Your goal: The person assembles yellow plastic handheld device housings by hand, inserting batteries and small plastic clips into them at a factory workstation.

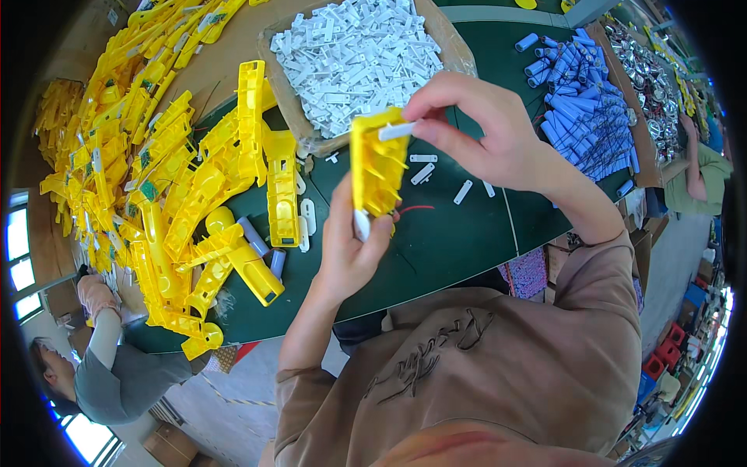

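My left hand (348,253) is closed round a yellow plastic housing half (375,175), held upright above the table with its ribbed inside showing. A white piece (362,225) shows at its lower end, by my left fingers. Between thumb and fingertips, my right hand (490,128) pinches a small white plastic strip (395,131) at the housing's upper end; whether it is seated there I cannot tell. Under my hands, several similar white strips (463,191) lie loose on the dark green table (451,241). A thin red wire (416,208) shows beside the housing.
A cardboard box (463,47) full of white strips stands beyond my hands. Yellow housings (171,210) are heaped at left, with white oval pieces (309,216) beside them. Blue cylinders (580,117) with dark wires are piled at right. Co-workers sit at left (128,381) and far right (696,179).
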`<state>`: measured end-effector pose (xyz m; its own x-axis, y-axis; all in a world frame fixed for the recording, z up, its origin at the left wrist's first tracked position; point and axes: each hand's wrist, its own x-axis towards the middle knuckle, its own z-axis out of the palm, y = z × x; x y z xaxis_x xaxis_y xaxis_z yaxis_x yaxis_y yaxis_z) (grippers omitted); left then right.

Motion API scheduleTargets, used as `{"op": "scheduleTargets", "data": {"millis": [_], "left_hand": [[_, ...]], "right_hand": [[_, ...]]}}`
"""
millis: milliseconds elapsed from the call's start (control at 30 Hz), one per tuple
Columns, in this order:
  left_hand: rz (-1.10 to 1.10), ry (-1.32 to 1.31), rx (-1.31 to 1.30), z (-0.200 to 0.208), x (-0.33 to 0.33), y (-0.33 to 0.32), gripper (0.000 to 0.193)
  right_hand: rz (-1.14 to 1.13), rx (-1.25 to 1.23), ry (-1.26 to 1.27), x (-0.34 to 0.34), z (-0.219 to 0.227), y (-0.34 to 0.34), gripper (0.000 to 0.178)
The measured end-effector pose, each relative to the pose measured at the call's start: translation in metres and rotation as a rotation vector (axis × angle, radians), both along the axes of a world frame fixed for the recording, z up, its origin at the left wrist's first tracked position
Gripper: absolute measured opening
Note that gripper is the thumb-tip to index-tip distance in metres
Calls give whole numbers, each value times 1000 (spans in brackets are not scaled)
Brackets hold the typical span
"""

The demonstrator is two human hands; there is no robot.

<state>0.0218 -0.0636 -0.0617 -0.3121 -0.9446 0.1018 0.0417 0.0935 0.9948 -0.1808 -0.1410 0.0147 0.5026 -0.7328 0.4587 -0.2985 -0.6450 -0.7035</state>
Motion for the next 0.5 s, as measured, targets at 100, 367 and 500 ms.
{"op": "scheduleTargets", "data": {"millis": [100,367,500], "left_hand": [[-2,8,35,1,-5,1,50],[-14,82,190,5,-3,-4,48],[-69,298,298,1,4,-9,45]], "right_hand": [[-25,113,-125,6,-9,-2,10],[3,131,205,14,-28,-28,13],[202,414,35,7,-35,-51,18]]}}
